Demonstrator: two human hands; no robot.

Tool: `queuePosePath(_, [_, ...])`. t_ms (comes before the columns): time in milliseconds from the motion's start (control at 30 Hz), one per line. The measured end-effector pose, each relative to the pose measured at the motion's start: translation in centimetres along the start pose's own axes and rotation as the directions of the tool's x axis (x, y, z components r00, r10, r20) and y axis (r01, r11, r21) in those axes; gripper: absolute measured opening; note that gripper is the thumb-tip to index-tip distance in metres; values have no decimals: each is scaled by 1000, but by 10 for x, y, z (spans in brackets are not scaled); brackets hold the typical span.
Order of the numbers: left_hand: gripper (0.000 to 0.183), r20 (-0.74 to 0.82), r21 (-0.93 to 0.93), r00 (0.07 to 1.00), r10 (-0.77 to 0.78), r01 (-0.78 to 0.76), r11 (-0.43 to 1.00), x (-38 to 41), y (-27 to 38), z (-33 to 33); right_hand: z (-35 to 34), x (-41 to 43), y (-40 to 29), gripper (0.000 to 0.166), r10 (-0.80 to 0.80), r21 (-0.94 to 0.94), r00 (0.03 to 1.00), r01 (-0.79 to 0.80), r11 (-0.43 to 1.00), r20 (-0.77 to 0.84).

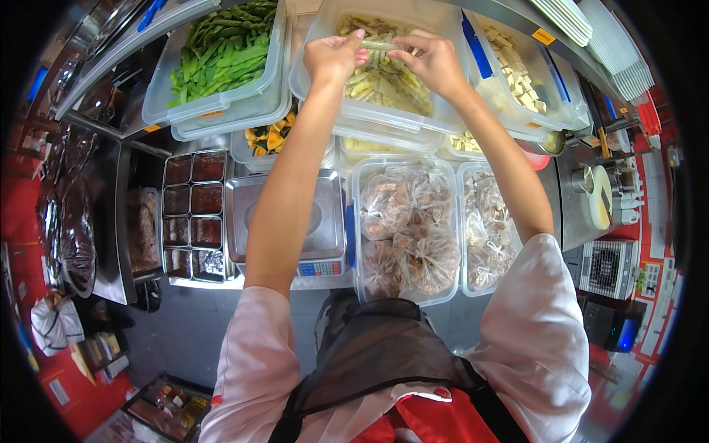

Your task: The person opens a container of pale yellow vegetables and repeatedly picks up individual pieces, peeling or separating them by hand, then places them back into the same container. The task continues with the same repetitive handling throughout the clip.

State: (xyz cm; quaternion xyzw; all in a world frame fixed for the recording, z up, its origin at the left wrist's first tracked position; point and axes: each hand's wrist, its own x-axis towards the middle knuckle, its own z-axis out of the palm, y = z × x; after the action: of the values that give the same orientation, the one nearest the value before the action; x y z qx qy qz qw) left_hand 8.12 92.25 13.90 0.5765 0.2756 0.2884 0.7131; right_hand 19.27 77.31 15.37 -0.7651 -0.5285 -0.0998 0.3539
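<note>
My left hand (pixel 332 58) and my right hand (pixel 429 58) are raised over a translucent plastic bin (pixel 388 113). Between their fingertips they hold a pale, yellowish-green vegetable strip (pixel 376 46), one hand at each end. Below them in the bin lie many similar pale vegetable pieces (pixel 388 91), which look wet. To the left, a second bin holds green pea or bean pods (pixel 227 72). Cut cubes that look like tofu (pixel 518 80) fill a bin on the right.
A digital scale (pixel 321 219) with a steel platform sits under my left forearm. Steel tins of dark red sauce (pixel 207 199) stand left of it. Plastic tubs hold knotted bags of brown food (pixel 429 260). Orange-yellow squash pieces (pixel 268 138) lie lower down. A metal shelf edge (pixel 501 10) runs overhead.
</note>
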Motion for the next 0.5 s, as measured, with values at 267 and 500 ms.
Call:
queuePosePath(267, [32,-10,-121,992,-128,126,985,1,2,1,1,1,2,15,-351,-247,923,308,919,-158])
queuePosePath(500, [31,-86,-95,994,-66,58,994,2,0,0,-6,4,18,29,223,-51,973,-226,973,-56])
